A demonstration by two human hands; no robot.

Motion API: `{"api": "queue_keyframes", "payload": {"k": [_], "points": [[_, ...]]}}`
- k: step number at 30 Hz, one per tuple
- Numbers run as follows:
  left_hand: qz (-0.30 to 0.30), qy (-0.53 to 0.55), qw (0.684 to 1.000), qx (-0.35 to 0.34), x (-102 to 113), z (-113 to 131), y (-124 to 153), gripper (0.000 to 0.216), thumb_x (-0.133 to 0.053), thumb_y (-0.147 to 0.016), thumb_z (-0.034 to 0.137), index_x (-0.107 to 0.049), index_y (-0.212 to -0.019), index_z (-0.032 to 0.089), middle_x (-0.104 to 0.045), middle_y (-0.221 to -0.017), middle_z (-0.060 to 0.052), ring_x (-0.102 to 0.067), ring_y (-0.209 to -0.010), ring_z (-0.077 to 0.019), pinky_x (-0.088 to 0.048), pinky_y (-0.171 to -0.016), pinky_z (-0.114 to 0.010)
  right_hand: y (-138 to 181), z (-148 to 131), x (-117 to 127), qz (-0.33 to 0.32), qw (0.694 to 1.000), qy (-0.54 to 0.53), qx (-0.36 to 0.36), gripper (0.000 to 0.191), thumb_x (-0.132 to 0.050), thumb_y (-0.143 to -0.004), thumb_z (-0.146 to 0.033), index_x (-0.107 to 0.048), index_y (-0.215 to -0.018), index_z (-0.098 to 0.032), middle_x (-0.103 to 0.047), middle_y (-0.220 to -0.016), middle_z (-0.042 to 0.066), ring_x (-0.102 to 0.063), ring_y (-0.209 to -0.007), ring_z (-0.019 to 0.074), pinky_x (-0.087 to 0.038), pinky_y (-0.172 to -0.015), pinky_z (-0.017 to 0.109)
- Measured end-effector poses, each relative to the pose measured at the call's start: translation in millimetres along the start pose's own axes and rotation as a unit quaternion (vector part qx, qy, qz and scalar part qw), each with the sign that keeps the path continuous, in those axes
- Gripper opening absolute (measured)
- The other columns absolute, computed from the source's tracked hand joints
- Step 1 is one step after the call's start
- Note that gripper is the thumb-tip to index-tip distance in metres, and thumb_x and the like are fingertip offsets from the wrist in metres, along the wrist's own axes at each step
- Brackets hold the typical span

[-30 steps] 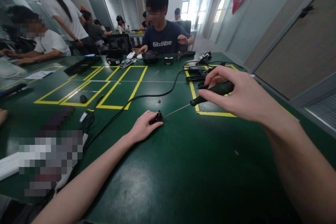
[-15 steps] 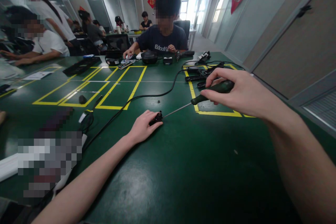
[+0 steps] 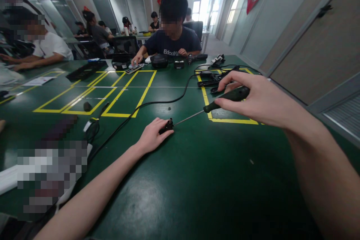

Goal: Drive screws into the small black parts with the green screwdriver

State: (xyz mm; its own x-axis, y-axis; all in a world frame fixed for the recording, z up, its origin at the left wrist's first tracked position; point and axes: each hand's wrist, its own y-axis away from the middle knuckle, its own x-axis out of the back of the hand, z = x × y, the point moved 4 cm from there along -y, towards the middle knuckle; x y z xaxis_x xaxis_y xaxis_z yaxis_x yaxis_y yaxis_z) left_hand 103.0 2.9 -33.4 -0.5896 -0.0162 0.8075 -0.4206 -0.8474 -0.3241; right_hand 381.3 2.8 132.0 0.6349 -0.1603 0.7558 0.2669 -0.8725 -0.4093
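My left hand (image 3: pixel 152 135) rests on the green table (image 3: pixel 180 180) with its fingers closed on a small black part (image 3: pixel 168 125). My right hand (image 3: pixel 254 98) grips the dark green handle of a screwdriver (image 3: pixel 226 98). Its thin metal shaft slants down to the left, and the tip meets the small black part beside my left fingers.
A black cable (image 3: pixel 157 102) runs across the table past yellow tape rectangles (image 3: pixel 123 93). Black devices and cables (image 3: pixel 215 78) lie behind my right hand. A person in a dark shirt (image 3: pixel 173 43) sits opposite with gadgets. Other people sit at the left. A blurred object (image 3: pixel 50 172) lies near left.
Both hands stay almost still, the screwdriver tip on the black part. The person opposite has leaned and shifted their hands.
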Motion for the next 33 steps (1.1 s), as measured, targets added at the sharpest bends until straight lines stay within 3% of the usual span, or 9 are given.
{"api": "queue_keyframes", "payload": {"k": [3,10,14,18,21,26,33], "points": [[-0.002,0.006,1.000,0.002,0.0,-1.3,0.3,0.019,-0.066,-0.103,0.036,-0.071,-0.100,0.019,-0.073,-0.096,-0.006,-0.063,-0.095,-0.0239,-0.054,-0.085,-0.035,-0.3,-0.6,-1.0,0.004,1.000,-0.004,0.009,0.022,-0.071,-0.075,-0.041,-0.067,-0.087,-0.024,-0.076,-0.096,0.007,-0.071,-0.091,0.0283,-0.048,-0.072,0.037],[-0.004,0.016,1.000,0.014,0.9,-2.1,0.0,0.021,-0.066,-0.103,0.038,-0.073,-0.102,0.019,-0.072,-0.095,-0.006,-0.063,-0.094,-0.0239,-0.054,-0.085,-0.035,0.4,1.0,-0.9,-0.015,0.998,0.038,-0.039,0.030,-0.062,-0.088,-0.051,-0.068,-0.080,-0.022,-0.067,-0.069,0.004,-0.053,-0.055,0.0173,-0.034,-0.056,0.034],[-0.003,0.019,1.000,0.019,-0.8,-3.7,0.5,0.021,-0.067,-0.103,0.038,-0.074,-0.105,0.019,-0.071,-0.095,-0.007,-0.062,-0.092,-0.0238,-0.053,-0.083,-0.035,0.7,1.4,-1.5,0.017,1.000,0.016,-0.012,0.020,-0.068,-0.080,-0.043,-0.066,-0.085,-0.024,-0.072,-0.083,0.005,-0.064,-0.071,0.0227,-0.043,-0.063,0.035],[0.000,0.023,0.999,0.024,-1.1,-5.3,1.2,0.021,-0.067,-0.102,0.039,-0.075,-0.106,0.019,-0.071,-0.095,-0.006,-0.062,-0.093,-0.0239,-0.054,-0.086,-0.035,1.4,-0.7,-4.3,0.019,1.000,-0.008,0.014,0.023,-0.072,-0.073,-0.039,-0.065,-0.089,-0.024,-0.073,-0.092,0.006,-0.069,-0.091,0.0289,-0.049,-0.074,0.037],[-0.004,0.025,0.999,0.025,-0.3,-4.7,1.0,0.021,-0.067,-0.102,0.039,-0.075,-0.106,0.020,-0.071,-0.095,-0.006,-0.062,-0.092,-0.0236,-0.054,-0.085,-0.035,1.5,-1.7,-3.9,0.025,1.000,0.002,0.005,0.024,-0.069,-0.080,-0.045,-0.065,-0.088,-0.023,-0.073,-0.091,0.007,-0.068,-0.086,0.0273,-0.046,-0.070,0.037],[-0.004,0.026,0.999,0.029,0.9,-3.9,-0.1,0.021,-0.067,-0.101,0.038,-0.075,-0.106,0.019,-0.071,-0.094,-0.006,-0.061,-0.089,-0.0232,-0.053,-0.081,-0.034,0.8,0.1,-3.2,-0.015,0.998,0.037,-0.055,0.032,-0.064,-0.088,-0.055,-0.067,-0.083,-0.023,-0.068,-0.072,0.004,-0.055,-0.059,0.0189,-0.035,-0.059,0.034],[0.002,0.034,0.999,0.023,3.7,-5.4,0.5,0.024,-0.066,-0.101,0.041,-0.075,-0.107,0.020,-0.071,-0.093,-0.006,-0.062,-0.088,-0.0234,-0.054,-0.082,-0.035,1.8,-5.3,-2.3,0.010,1.000,0.004,0.014,0.020,-0.070,-0.076,-0.038,-0.064,-0.088,-0.024,-0.073,-0.092,0.005,-0.067,-0.090,0.0258,-0.045,-0.075,0.036]]}}
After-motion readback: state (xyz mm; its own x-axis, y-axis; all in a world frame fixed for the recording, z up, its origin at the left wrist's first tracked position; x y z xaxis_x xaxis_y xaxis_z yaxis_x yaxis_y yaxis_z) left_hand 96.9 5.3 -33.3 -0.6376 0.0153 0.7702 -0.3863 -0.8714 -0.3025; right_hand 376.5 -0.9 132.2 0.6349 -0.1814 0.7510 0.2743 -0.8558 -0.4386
